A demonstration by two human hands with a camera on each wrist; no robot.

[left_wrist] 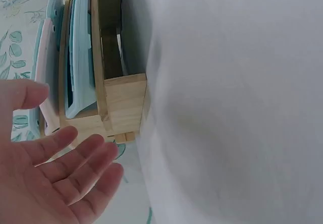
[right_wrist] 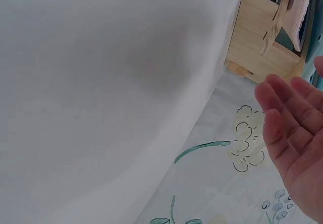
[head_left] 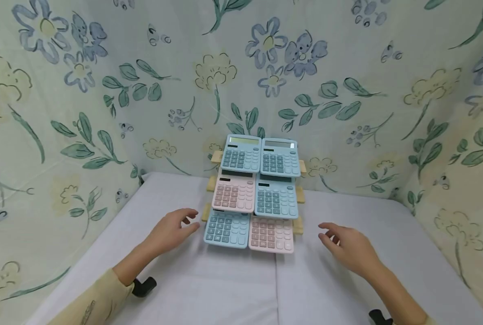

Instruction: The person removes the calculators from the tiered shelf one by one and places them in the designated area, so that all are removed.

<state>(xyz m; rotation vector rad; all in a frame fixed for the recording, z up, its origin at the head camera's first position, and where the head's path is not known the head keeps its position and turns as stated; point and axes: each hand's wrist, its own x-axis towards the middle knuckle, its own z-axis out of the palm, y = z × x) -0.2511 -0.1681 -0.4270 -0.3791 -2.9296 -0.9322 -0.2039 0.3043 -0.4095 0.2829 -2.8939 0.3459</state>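
Several calculators stand in three tiers on a wooden rack [left_wrist: 126, 103]. Two blue ones fill the top tier, the left one [head_left: 241, 153] beside the right one [head_left: 279, 158]. The middle tier holds a pink calculator [head_left: 234, 192] and a blue calculator [head_left: 276, 197]. At the bottom are a blue calculator [head_left: 227, 229] on the left and a pink calculator [head_left: 271, 234] on the right. My left hand [head_left: 171, 231] hovers left of the rack, fingers loosely bent, holding nothing. On the other side, my right hand [head_left: 351, 248] is apart from the rack and holds nothing.
A white cloth [head_left: 241, 289] covers the table, with a crease running toward the front. Flower-patterned fabric [head_left: 176, 90] hangs behind and along both sides. Wooden rack ends [head_left: 300, 195] stick out on either side of the calculators.
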